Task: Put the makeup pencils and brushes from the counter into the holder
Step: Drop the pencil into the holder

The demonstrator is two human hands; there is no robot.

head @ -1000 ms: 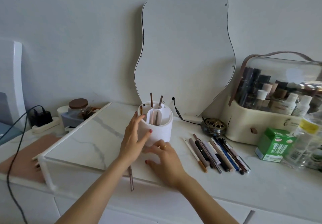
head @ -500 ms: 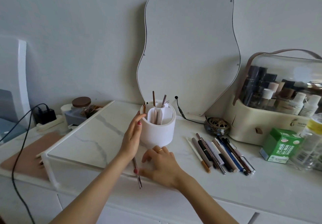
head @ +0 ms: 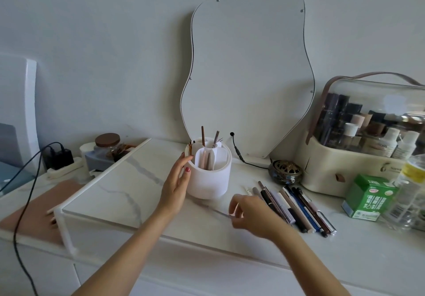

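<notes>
The right hand [head: 249, 215] pinches a thin, blurred brush [head: 215, 210] low over the counter, near the holder [head: 208, 173]; the step in hand is lifting it. Next it needs tipping upright into a free slot. The left hand [head: 176, 186], fingers loose, steadies the smooth white round holder. Slim pencils [head: 296, 208] lie to the right.

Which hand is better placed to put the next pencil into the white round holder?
Right. The right hand already pinches a thin pencil beside the white round holder, while the left hand steadies its wall.
</notes>
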